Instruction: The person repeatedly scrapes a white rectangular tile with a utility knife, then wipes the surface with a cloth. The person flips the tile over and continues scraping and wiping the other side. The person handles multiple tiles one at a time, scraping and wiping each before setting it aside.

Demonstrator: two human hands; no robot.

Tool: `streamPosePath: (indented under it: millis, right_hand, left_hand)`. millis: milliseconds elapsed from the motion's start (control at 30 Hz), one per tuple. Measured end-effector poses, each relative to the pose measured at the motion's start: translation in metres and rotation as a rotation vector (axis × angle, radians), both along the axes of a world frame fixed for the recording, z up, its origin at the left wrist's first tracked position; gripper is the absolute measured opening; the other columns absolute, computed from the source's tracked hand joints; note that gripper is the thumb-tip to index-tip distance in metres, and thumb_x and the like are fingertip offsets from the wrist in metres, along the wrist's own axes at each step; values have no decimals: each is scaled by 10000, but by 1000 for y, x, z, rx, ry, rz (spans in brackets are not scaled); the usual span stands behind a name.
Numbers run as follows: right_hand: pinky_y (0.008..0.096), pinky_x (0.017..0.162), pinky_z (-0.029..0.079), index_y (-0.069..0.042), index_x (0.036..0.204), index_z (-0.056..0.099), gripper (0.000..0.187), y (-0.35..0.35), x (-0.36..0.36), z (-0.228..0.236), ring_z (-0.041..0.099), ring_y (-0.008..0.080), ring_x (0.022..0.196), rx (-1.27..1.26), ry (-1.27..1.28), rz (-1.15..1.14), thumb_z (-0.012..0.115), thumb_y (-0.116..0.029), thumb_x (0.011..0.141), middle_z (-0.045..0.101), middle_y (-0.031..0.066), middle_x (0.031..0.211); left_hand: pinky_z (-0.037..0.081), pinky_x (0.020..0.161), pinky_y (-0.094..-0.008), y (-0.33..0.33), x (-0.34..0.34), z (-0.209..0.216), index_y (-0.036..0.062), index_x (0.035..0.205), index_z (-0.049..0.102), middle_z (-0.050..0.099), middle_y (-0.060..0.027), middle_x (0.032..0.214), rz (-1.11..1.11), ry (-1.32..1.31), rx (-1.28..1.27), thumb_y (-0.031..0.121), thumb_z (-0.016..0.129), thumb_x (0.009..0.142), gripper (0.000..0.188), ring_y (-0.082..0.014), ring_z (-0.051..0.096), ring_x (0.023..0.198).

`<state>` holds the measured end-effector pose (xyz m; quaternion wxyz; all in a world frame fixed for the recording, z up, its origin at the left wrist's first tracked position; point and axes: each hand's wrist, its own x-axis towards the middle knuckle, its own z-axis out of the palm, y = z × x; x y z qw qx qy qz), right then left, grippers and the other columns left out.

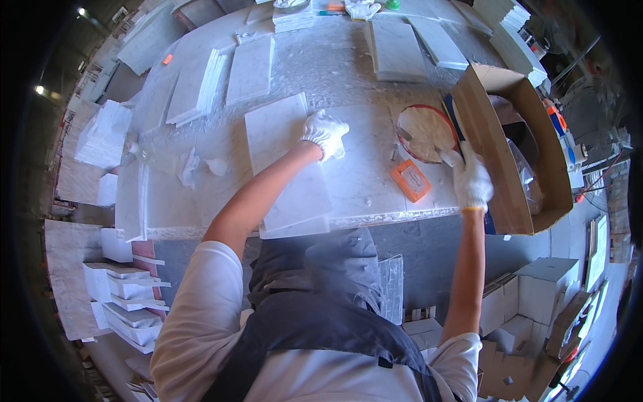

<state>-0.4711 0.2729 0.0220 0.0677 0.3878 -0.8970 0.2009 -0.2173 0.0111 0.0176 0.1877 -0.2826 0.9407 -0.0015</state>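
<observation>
My left hand (pixel 324 136), in a white knit glove, is closed and rests at the right edge of a pale marble tile (pixel 281 137). Whatever its fingers hold, if anything, is hidden. Another tile (pixel 301 197) lies partly beneath, reaching the table's near edge. On the right, my right hand (pixel 473 179), gloved too, has its fingers curled at the rim of a round, red-edged tub (pixel 429 132) of beige paste. A flat shape shows in the paste beside those fingers, but I cannot tell what they grip. Below the tub lies an orange box (pixel 410 181) with a pale label.
An open cardboard box (pixel 492 134) stands close to my right hand. Marble tiles lie in stacks at the back left (pixel 197 87) and back right (pixel 396 50). White scraps (pixel 189 166) lie to the left. Dust covers the table (pixel 315 67). Cartons (pixel 529 301) stand below right.
</observation>
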Motion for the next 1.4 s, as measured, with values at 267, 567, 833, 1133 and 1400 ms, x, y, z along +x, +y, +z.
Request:
streamPosePath:
  millis: [267,567,833,1133,1400]
  right_hand:
    - [288,737,566,-1,1536,423,807,46,128,10,710,194,963,-525,-722,434,759,-426,938,656,198,1303]
    - [236,617,555,-2,1338,645,385,11,224,-5,671,115,734,-469,-1359,173,673,-217,1020,729,68,1001]
    - [272,760,605,41,1451,540,487,11,246,16,693,140,885,-404,-1469,214,624,-46,979,723,94,1088]
    - [305,718,576,-19,1157,679,331,29,251,23,691,176,855,-593,-1580,386,777,-255,947,705,123,1104]
    - [227,570,448,33,1251,667,290,-31,225,40,541,74,627,-337,-1096,585,610,-100,999,726,71,926]
  left_hand:
    - [537,709,-401,89,52,39,118,1204,689,747,-65,900,-71,1171,350,119,775,869,346,-224,699,835]
    - [545,864,-403,132,130,26,184,1302,678,680,-51,1139,-4,1046,191,231,757,921,392,-244,655,1036]
    - [101,1302,-475,-46,162,-6,189,1604,364,276,-96,1698,-7,419,-279,669,336,1019,757,-287,242,1568]
    - [243,1277,-463,86,152,5,211,1561,431,387,-62,1647,-513,324,324,550,441,1036,625,-245,286,1542]
    - [561,965,-485,111,211,2,165,1165,755,695,-105,1162,39,1226,-36,246,796,836,341,-336,653,1177]
